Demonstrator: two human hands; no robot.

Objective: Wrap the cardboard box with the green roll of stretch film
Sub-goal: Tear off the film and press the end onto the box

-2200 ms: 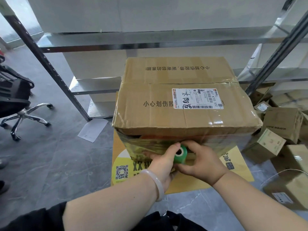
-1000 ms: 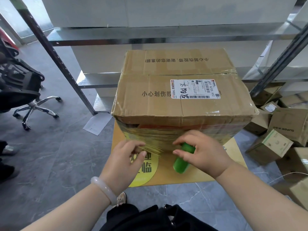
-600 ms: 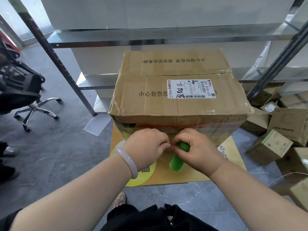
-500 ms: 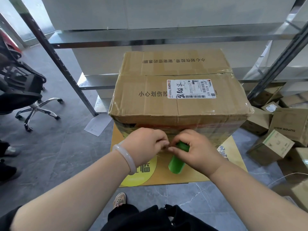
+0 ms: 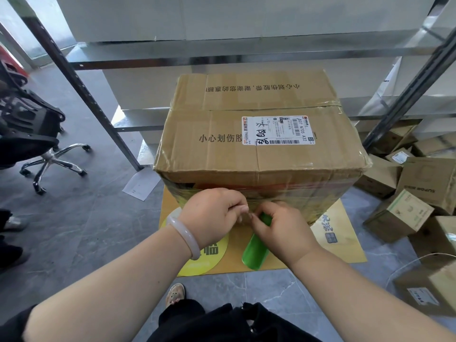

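Observation:
A large brown cardboard box (image 5: 256,134) with a white shipping label stands on a flat yellow sheet of cardboard (image 5: 333,243) on the floor. Clear film is stretched over its near side. My right hand (image 5: 281,230) grips the green roll of stretch film (image 5: 255,250), which points down and toward me in front of the box. My left hand (image 5: 214,215), a pale bangle on the wrist, has its fingers pinched together against the right thumb, on the film at the top of the roll. The roll's upper end is hidden by my right hand.
A metal shelf rack (image 5: 81,85) stands behind the box. Several small cardboard boxes (image 5: 404,213) are piled at the right. A black office chair (image 5: 32,134) is at the left. A sheet of paper (image 5: 140,186) lies on the grey floor.
My left hand left the roll, opened, then came back and pinched shut against my right thumb. My right hand tipped the roll from end-on to pointing down toward me.

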